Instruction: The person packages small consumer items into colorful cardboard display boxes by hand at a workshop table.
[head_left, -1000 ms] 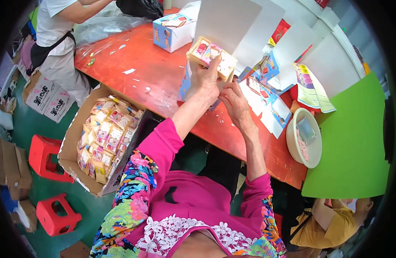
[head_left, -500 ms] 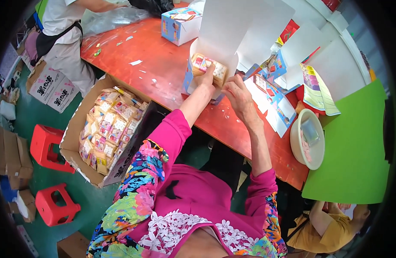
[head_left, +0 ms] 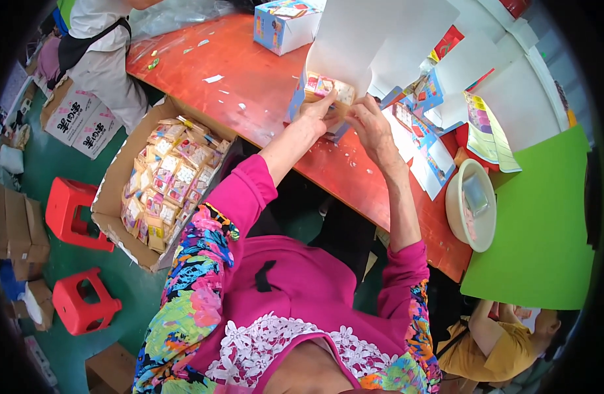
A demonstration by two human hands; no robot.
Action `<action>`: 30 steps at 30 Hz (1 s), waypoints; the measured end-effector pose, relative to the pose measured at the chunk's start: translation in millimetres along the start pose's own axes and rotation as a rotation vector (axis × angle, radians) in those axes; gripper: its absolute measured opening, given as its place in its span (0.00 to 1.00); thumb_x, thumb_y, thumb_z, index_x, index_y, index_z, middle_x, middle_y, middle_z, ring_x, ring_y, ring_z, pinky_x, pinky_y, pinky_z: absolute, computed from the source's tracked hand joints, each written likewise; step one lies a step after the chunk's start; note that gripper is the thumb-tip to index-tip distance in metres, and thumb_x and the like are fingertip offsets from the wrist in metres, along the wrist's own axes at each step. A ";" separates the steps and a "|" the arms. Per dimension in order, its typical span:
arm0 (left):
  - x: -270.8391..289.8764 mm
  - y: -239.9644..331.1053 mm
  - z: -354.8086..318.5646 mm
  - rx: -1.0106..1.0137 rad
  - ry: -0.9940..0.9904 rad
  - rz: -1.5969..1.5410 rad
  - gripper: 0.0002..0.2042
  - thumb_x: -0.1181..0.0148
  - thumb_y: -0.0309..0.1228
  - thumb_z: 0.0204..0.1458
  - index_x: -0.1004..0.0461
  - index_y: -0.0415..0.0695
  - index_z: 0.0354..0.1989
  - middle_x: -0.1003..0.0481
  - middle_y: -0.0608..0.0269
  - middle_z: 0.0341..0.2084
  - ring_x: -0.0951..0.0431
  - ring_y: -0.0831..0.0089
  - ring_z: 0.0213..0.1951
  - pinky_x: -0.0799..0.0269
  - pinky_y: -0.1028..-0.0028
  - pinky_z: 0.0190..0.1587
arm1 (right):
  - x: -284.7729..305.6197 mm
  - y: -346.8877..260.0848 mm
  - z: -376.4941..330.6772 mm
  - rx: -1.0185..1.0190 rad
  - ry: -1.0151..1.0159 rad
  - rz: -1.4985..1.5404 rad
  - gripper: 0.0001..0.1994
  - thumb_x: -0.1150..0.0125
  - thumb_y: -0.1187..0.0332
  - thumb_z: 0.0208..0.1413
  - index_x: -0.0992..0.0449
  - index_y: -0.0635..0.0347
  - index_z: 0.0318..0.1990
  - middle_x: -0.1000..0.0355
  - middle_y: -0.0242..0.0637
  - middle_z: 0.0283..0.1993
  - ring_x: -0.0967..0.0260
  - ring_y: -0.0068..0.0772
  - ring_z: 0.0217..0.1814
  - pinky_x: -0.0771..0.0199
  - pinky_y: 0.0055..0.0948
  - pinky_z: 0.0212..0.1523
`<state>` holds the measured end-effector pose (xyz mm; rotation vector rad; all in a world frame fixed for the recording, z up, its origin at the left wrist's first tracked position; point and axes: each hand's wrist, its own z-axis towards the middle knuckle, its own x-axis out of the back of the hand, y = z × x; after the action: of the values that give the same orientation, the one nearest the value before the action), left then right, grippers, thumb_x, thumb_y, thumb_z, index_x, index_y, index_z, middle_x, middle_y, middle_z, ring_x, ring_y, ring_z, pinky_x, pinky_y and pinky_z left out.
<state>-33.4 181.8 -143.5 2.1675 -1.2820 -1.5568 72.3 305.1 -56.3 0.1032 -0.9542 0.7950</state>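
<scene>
An upright carton [head_left: 297, 98] with a blue printed side and tall white raised flaps stands at the table's near edge. Inside its mouth lie small wrapped biscuit packs [head_left: 328, 84], beige with pink and white prints. My left hand [head_left: 317, 113] is closed round these packs at the carton's front. At the carton's right edge my right hand [head_left: 373, 130] is closed, its fingertips pinched against the card; the exact spot they grip is partly hidden.
A large cardboard box [head_left: 111, 203] full of similar packs stands left of my arm. Flat printed cartons [head_left: 433, 164], a cream bowl [head_left: 452, 209] and a green board [head_left: 545, 223] lie right. A closed carton [head_left: 285, 29] is farther back. Red stools [head_left: 85, 303] stand on the floor; two people are nearby.
My view has shifted slightly. The left hand has turned a little over the packs in the carton; the right hand stays at the carton's right edge.
</scene>
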 end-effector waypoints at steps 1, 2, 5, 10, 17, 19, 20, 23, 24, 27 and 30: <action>4.9 -2.0 0.3 0.005 0.005 -0.003 0.21 0.31 0.40 0.52 0.29 0.51 0.52 0.25 0.62 0.41 0.26 0.63 0.46 0.28 0.58 0.46 | -1.1 -0.9 0.7 -0.003 -0.006 0.003 0.06 0.39 0.76 0.53 0.28 0.64 0.37 0.34 0.41 0.42 0.30 0.42 0.43 0.28 0.34 0.42; 9.3 -3.4 0.3 0.008 -0.021 0.004 0.19 0.31 0.37 0.52 0.29 0.49 0.50 0.25 0.61 0.39 0.25 0.64 0.44 0.28 0.60 0.46 | -2.2 -1.9 1.8 -0.014 -0.013 0.005 0.06 0.39 0.76 0.53 0.28 0.64 0.37 0.34 0.41 0.42 0.30 0.42 0.43 0.28 0.34 0.42; -0.4 -11.9 -22.4 -0.078 -0.057 0.261 0.16 0.31 0.31 0.51 0.29 0.44 0.46 0.25 0.61 0.36 0.25 0.67 0.40 0.28 0.65 0.44 | -1.9 8.0 -5.3 -0.058 -0.007 0.002 0.06 0.38 0.76 0.53 0.28 0.65 0.37 0.33 0.40 0.42 0.30 0.42 0.43 0.28 0.34 0.42; 5.2 5.8 -33.0 -1.437 0.073 1.510 0.20 0.31 0.20 0.41 0.30 0.41 0.44 0.29 0.53 0.40 0.26 0.57 0.43 0.28 0.62 0.43 | 0.5 4.4 -4.9 -0.025 0.026 0.004 0.06 0.38 0.77 0.53 0.28 0.65 0.37 0.32 0.39 0.41 0.30 0.41 0.42 0.28 0.34 0.41; 5.7 33.4 16.3 -1.346 0.018 1.627 0.17 0.33 0.22 0.41 0.28 0.40 0.41 0.30 0.46 0.41 0.27 0.46 0.45 0.29 0.56 0.44 | -4.2 0.1 0.6 -0.041 0.057 0.040 0.06 0.37 0.78 0.52 0.28 0.65 0.37 0.32 0.39 0.40 0.30 0.40 0.41 0.28 0.32 0.40; 2.8 33.9 18.4 -1.371 -0.010 1.649 0.12 0.38 0.22 0.44 0.29 0.38 0.40 0.29 0.43 0.38 0.25 0.45 0.42 0.28 0.54 0.43 | -5.3 2.9 0.8 -0.059 0.053 0.047 0.06 0.37 0.78 0.52 0.28 0.65 0.37 0.31 0.39 0.40 0.30 0.39 0.41 0.28 0.32 0.40; 2.1 34.5 18.9 -1.398 -0.038 1.673 0.09 0.43 0.22 0.48 0.29 0.36 0.38 0.27 0.41 0.36 0.24 0.43 0.39 0.27 0.53 0.42 | -5.9 4.2 1.5 -0.067 0.045 0.047 0.06 0.37 0.78 0.52 0.28 0.66 0.37 0.31 0.39 0.40 0.30 0.40 0.41 0.28 0.32 0.40; -7.8 30.7 6.7 -1.065 -0.052 1.759 0.07 0.44 0.22 0.49 0.28 0.37 0.37 0.24 0.40 0.31 0.21 0.45 0.36 0.25 0.53 0.37 | -3.7 7.0 -0.1 -0.079 0.041 0.044 0.06 0.37 0.78 0.52 0.28 0.66 0.37 0.31 0.39 0.40 0.30 0.40 0.41 0.28 0.33 0.39; -5.2 30.7 8.9 -1.063 -0.039 1.754 0.07 0.44 0.22 0.49 0.28 0.37 0.37 0.24 0.40 0.31 0.21 0.45 0.36 0.25 0.53 0.37 | -4.1 5.0 2.3 -0.063 0.039 0.049 0.06 0.37 0.78 0.52 0.28 0.66 0.37 0.31 0.40 0.40 0.30 0.40 0.41 0.28 0.33 0.39; -2.9 29.1 9.2 -1.086 0.059 1.682 0.09 0.39 0.29 0.51 0.28 0.40 0.38 0.22 0.45 0.29 0.20 0.49 0.37 0.26 0.54 0.38 | -6.1 5.0 5.4 -0.090 0.008 0.040 0.07 0.37 0.78 0.52 0.27 0.66 0.38 0.30 0.40 0.42 0.29 0.40 0.42 0.27 0.32 0.41; 1.2 20.1 -1.3 -1.073 0.026 1.581 0.08 0.41 0.27 0.52 0.27 0.39 0.39 0.22 0.44 0.29 0.20 0.48 0.37 0.26 0.56 0.38 | -4.7 7.0 5.6 -0.048 0.027 0.024 0.09 0.37 0.79 0.52 0.25 0.65 0.41 0.29 0.40 0.48 0.28 0.38 0.45 0.26 0.31 0.44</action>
<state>-42.9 168.2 -132.1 0.2054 -1.0952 -0.9429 62.3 305.2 -58.2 0.0389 -0.9496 0.7932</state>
